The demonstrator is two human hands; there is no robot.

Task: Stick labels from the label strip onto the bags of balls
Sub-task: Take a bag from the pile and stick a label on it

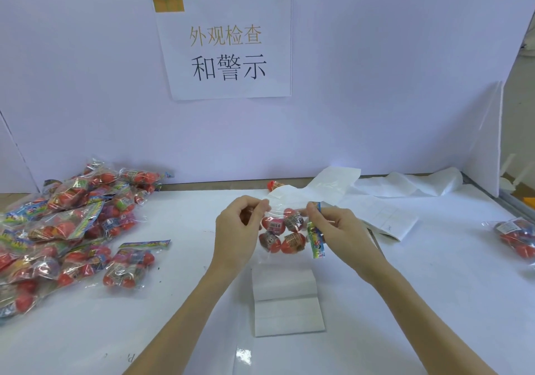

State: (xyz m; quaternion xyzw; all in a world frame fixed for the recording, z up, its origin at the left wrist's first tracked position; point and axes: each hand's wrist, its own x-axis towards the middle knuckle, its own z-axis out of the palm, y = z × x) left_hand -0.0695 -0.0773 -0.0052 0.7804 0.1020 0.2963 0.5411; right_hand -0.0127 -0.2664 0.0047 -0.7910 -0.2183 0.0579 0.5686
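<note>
Your clear plastic bag (285,234) holds four red balls (293,243) with small printed stickers and sits lifted above the white table (434,302) at centre, its colourful header card (316,238) turned to 3 o'clock. Your left hand (237,229) pinches the bag's upper edge; your right hand (338,229) grips the header. A heap of similar bags (63,224) lies at 9 o'clock (the white label strip (288,302) rests at 6 o'clock).

Place: a packing and inspection workstation in a factory.
Signs: white partition wall (376,85), printed station sign (228,47), heap of bagged balls (66,224) on white table (434,302).
</note>
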